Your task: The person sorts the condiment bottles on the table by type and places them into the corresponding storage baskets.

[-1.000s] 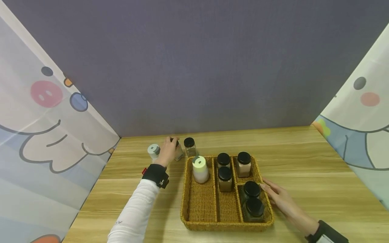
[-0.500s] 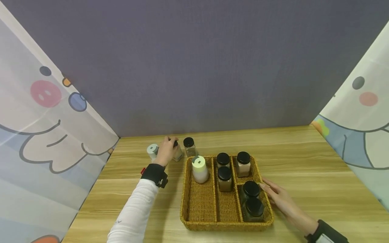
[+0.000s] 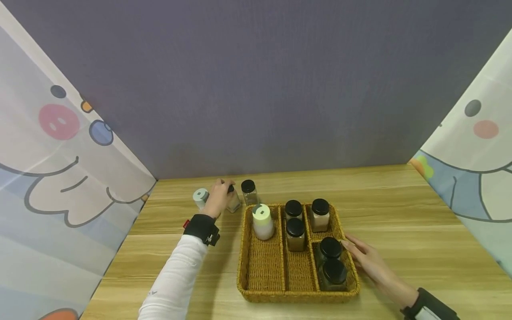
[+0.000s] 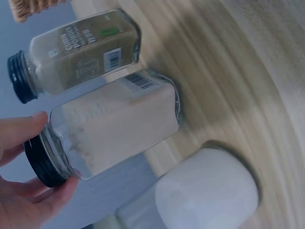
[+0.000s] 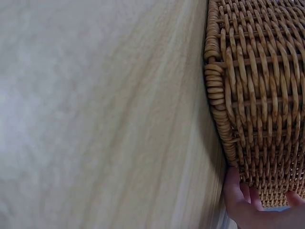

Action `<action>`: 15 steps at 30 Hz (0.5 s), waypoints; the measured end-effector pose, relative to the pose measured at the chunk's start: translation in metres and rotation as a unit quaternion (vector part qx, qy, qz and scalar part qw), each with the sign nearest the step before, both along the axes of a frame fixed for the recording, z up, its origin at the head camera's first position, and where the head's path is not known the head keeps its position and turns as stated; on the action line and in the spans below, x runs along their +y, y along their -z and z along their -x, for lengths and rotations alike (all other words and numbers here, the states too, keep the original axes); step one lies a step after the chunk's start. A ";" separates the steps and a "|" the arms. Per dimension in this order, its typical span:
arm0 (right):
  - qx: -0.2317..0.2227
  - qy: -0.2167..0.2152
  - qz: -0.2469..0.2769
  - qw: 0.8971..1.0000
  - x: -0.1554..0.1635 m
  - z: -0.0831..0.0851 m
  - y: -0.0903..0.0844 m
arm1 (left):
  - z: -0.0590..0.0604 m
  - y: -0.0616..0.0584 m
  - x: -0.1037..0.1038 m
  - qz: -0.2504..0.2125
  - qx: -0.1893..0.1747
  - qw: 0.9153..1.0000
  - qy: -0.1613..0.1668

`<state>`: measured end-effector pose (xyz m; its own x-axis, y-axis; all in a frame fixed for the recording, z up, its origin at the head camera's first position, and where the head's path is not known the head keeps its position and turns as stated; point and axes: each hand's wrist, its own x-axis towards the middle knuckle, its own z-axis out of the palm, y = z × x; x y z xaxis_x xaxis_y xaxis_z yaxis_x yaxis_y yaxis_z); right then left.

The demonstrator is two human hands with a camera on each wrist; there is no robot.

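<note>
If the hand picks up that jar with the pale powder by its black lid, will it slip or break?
Probably no slip: the left hand grips the ridged black lid, which should give the fingers hold. The jar looks like clear glass, so it could crack if dropped on the wooden table. It looks nearly full, so likely heavy for its size.

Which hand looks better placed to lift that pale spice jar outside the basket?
The left hand: its fingers already grip the pale spice jar at its cap. The right hand rests against the basket.
</note>
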<state>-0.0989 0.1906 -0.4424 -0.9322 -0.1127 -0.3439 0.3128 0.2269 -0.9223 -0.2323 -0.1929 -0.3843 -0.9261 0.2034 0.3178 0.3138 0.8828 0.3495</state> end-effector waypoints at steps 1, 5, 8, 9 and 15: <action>0.000 0.000 0.001 1.000 0.000 0.000 0.000 | 0.000 -0.002 0.000 -0.001 -0.009 1.000 -0.001; 0.000 0.000 0.002 1.000 0.000 0.001 0.001 | -0.001 -0.010 -0.001 -0.001 -0.039 0.999 -0.004; 0.000 0.001 0.002 1.000 0.000 0.001 0.002 | -0.001 -0.017 -0.001 0.003 -0.050 0.999 0.000; 0.000 0.001 0.002 1.000 0.001 0.001 0.002 | -0.001 -0.019 -0.001 0.007 -0.052 0.999 0.002; 0.002 -0.001 0.004 1.000 0.001 0.002 0.003 | -0.002 -0.031 -0.002 0.032 -0.063 0.997 0.014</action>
